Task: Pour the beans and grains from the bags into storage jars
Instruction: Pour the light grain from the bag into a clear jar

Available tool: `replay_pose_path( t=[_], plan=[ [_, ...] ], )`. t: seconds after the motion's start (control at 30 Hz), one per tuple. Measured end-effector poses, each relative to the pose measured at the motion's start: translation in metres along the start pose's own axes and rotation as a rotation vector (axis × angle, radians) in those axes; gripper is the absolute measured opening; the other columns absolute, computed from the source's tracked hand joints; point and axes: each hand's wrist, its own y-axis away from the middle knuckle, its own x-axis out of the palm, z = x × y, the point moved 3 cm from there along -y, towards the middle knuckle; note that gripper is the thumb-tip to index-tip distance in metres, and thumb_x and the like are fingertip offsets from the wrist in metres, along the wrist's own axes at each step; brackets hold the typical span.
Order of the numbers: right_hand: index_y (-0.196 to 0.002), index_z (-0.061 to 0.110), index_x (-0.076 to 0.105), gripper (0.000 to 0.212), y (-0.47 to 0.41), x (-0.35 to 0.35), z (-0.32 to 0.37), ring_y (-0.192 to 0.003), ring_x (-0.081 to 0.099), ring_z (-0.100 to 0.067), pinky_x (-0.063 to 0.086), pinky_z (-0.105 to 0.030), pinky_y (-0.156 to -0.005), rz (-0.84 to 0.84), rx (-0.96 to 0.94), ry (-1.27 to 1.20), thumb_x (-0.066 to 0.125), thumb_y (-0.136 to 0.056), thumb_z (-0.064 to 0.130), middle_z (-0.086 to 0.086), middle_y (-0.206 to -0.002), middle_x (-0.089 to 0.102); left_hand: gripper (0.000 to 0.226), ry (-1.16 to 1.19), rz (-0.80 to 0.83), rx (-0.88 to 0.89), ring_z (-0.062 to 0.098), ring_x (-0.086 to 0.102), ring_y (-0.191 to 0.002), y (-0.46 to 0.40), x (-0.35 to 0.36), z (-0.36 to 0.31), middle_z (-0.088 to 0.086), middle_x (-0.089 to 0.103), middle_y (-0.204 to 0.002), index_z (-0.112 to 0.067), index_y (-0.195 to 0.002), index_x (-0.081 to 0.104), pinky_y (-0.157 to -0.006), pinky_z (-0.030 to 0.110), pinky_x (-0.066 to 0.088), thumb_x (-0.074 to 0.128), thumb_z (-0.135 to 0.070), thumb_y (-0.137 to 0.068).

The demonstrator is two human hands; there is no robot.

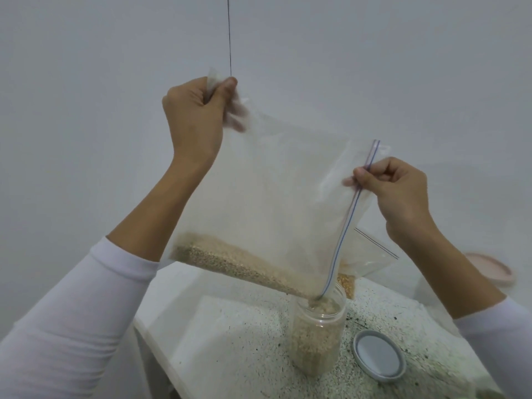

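A large clear zip bag (pixel 276 185) hangs tilted above the counter, with its open mouth pointing down to the right. My left hand (pixel 195 119) grips the bag's upper corner, high up. My right hand (pixel 394 191) pinches the zip strip at the bag's mouth. Pale tan grains (pixel 230 260) lie along the bag's lower edge and run out of its lowest corner into a clear jar (pixel 318 335). The jar stands upright on the speckled counter (pixel 247 341) and is mostly full of the same grains.
A round metal lid (pixel 379 359) lies flat on the counter right of the jar. Behind the jar sits another clear zip bag (pixel 368 254) with yellowish kernels. A pink round lid or dish (pixel 489 269) shows at the right. The counter's edge drops off on the left.
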Motion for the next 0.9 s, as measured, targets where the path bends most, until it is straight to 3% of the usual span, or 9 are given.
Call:
replay_pose_path(
  t=[0.9],
  plan=[
    [-0.071,0.006,0.056,0.019,0.0064,0.0016,0.0020,-0.063,0.068,-0.010,0.052,-0.016,-0.066,0.027,0.029,0.015,0.064,-0.085,-0.003,0.002,-0.057,0.069,0.044,-0.035,0.060,-0.021,-0.004,0.054,-0.040,0.0006,0.0044,-0.0051,-0.021,0.053,-0.039,-0.018,-0.050,0.049,-0.049,0.008,0.035,0.060,-0.010,-0.092]
  ],
)
